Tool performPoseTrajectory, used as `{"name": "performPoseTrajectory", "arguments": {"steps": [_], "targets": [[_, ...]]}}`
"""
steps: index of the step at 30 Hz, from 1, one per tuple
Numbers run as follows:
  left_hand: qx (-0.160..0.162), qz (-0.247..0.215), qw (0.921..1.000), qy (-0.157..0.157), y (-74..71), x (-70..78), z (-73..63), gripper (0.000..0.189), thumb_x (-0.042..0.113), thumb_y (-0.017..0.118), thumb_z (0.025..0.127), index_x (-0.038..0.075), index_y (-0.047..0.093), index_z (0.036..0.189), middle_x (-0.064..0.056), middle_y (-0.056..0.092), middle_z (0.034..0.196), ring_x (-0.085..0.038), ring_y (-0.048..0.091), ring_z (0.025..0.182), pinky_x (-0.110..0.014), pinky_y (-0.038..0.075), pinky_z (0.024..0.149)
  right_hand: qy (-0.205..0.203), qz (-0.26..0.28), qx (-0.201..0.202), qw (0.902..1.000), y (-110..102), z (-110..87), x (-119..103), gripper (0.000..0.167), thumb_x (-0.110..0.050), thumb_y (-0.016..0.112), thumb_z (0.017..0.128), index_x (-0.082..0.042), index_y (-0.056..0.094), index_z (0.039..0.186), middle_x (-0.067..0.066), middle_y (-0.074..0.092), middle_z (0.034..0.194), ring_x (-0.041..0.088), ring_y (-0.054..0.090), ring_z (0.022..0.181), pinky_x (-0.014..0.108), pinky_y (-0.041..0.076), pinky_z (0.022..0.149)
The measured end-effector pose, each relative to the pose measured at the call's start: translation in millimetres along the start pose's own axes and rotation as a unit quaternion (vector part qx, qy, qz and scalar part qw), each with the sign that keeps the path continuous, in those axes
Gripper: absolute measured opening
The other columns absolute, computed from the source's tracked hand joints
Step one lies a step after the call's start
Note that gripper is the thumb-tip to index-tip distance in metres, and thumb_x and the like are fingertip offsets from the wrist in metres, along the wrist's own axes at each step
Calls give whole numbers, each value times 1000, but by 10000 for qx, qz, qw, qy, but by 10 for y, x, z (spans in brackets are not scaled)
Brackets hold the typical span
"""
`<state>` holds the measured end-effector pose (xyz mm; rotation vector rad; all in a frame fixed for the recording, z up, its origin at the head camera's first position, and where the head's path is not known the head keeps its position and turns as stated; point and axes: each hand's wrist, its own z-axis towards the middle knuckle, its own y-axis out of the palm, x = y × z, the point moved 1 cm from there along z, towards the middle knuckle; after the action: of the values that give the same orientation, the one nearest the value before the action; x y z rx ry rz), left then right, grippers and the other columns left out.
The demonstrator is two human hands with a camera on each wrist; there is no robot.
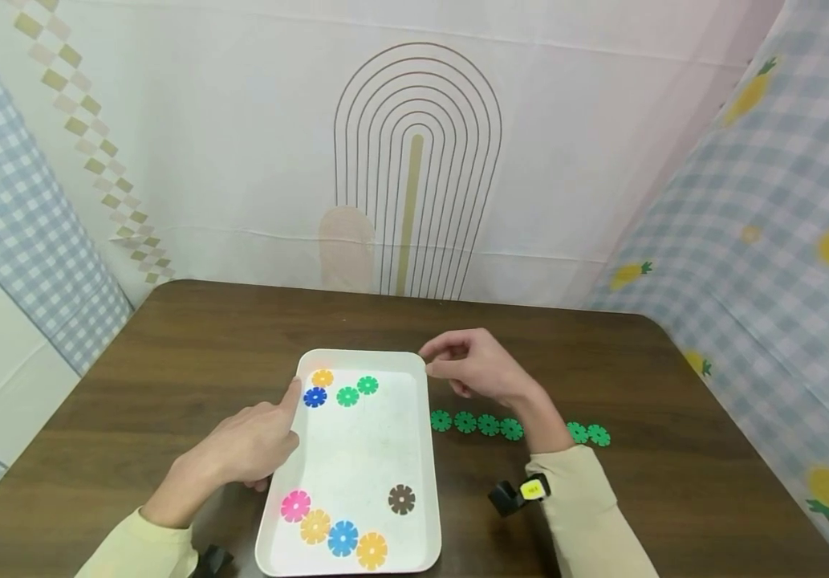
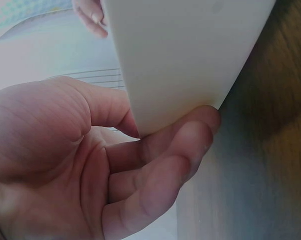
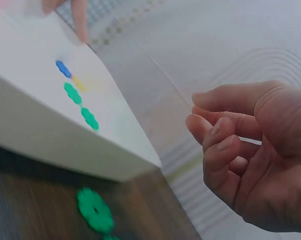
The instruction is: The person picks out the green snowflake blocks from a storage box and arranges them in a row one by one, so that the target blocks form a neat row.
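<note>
A white tray (image 1: 349,474) lies lengthwise on the table, with slotted plastic discs inside. My left hand (image 1: 255,441) grips its left side, thumb and fingers around the wall in the left wrist view. Near the far right corner hovers my right hand (image 1: 477,365), fingers loosely curled, with nothing visible between them in the right wrist view. Inside the tray's far end are two green discs (image 1: 347,396), an orange disc (image 1: 323,378) and a blue disc (image 1: 315,396). A row of several green discs (image 1: 488,425) runs along the table, partly hidden by my right forearm.
At the tray's near end sit a pink disc (image 1: 295,506), two yellow-orange discs (image 1: 372,551), a light blue disc (image 1: 343,538) and a dark brown disc (image 1: 401,499). The brown wooden table (image 1: 241,321) ends at a patterned white curtain (image 1: 241,160).
</note>
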<state>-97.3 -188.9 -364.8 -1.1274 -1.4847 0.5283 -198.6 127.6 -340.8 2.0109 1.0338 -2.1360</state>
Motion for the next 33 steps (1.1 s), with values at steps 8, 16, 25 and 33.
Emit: {"name": "performPoseTrajectory", "arguments": {"steps": [8,16,25,33], "targets": [[33,13,10000,-2,-1,5,-5,82,9,54,99,-8,9,165,-5,56,67,-18,58,42,-33,42,49,8,-10,-284,9996,343,257,-122,25,-12,74,94,-2,76,117,18,61,80,17,45,49,31,41,52],[27,7,10000,-24,12,0,-6,82,9,55,100,-7,9,166,-5,56,67,-19,57,42,-33,42,49,137,-24,-499,9987,616,439,-172,29,-13,75,94,0,75,120,3,56,71,17,46,51,32,39,55],[-41,-86,9999,-88,-4,5,6,83,9,56,100,-6,9,166,-5,57,68,-20,59,43,-34,43,50,479,-157,-381,9980,854,553,-140,22,-13,78,94,-4,78,114,2,55,65,16,47,51,30,42,55],[-21,-77,9999,-74,-2,1,3,82,9,56,100,-7,9,166,-5,57,64,-19,58,42,-33,42,49,879,-487,-40,9949,1007,596,-98,16,-9,81,91,-8,79,106,1,54,62,15,49,49,27,42,52]]}}
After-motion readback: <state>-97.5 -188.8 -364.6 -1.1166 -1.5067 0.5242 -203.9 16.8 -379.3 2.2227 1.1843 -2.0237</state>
